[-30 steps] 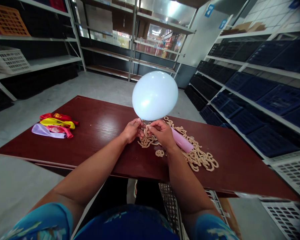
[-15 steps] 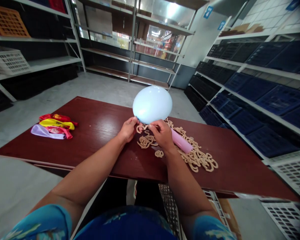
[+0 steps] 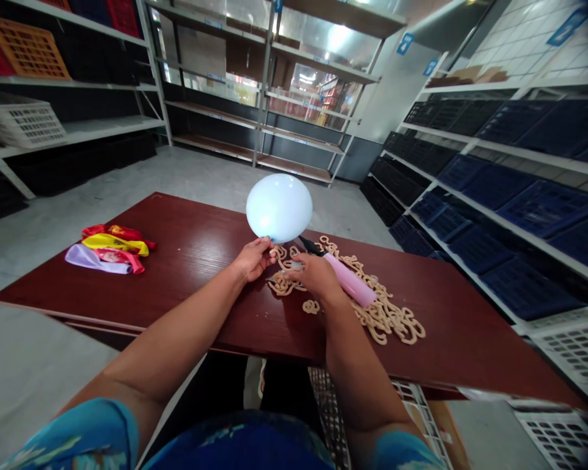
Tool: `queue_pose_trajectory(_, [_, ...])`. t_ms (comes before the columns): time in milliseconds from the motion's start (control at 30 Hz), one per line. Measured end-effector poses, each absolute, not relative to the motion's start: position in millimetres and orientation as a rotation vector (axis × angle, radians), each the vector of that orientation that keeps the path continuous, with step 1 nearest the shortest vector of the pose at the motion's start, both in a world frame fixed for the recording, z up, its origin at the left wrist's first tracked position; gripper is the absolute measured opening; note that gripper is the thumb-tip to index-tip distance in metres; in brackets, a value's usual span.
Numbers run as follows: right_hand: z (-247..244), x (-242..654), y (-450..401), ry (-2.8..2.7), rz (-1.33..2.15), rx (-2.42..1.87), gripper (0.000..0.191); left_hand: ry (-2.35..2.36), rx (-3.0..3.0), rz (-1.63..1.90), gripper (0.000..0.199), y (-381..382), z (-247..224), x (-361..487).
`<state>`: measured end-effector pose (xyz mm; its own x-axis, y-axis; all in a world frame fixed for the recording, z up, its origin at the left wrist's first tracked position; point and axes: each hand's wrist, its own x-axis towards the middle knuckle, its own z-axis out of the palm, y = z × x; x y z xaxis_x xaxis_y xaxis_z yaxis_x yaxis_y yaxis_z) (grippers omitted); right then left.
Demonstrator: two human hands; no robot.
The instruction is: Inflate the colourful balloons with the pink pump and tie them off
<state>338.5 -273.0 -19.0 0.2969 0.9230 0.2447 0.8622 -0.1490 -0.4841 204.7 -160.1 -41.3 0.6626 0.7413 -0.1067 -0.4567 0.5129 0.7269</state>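
The inflated pale-blue balloon (image 3: 279, 207) over the bench (image 3: 200, 241), presumably light, taut and easily burst, is best held by its neck, pinched in the fingers of the left hand (image 3: 251, 261); the right hand's (image 3: 316, 275) grip is unclear.

One inflated balloon (image 3: 279, 207); one pink cylinder (image 3: 351, 281); one table (image 3: 200, 261); beige strands (image 3: 389, 312) uncountable.

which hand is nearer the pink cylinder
Right. The right hand is close to the pink cylinder, by its far-left end; the left hand is farther left, at the light blue balloon.
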Motion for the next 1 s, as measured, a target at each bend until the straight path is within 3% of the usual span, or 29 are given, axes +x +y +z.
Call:
queue_pose_trajectory(100, [-21.2, 339.7, -272.8, -1.651, 0.130, -2.110, 0.012, 0.443, 0.756, 0.749, 0.018, -158.6, -43.7, 204.3])
queue_pose_trajectory(300, [-13.3, 343.7, -273.6, -1.561, 0.283, -1.821, 0.026, 0.711, 0.907, 0.991, 0.020, -153.0, -42.7, 204.9])
queue_pose_trajectory(433, [-8.8, 341.3, -273.2, -1.480, 0.330, -1.819, 0.033, 0.650, 1.015, 1.068, 0.025, -153.7, -40.4, 206.4])
queue_pose_trajectory(1000, [9.6, 310.5, -253.9, -1.297, 0.248, -1.727, 0.035, 0.428, 0.804, 0.680, 0.020, -169.8, -35.6, 203.6])
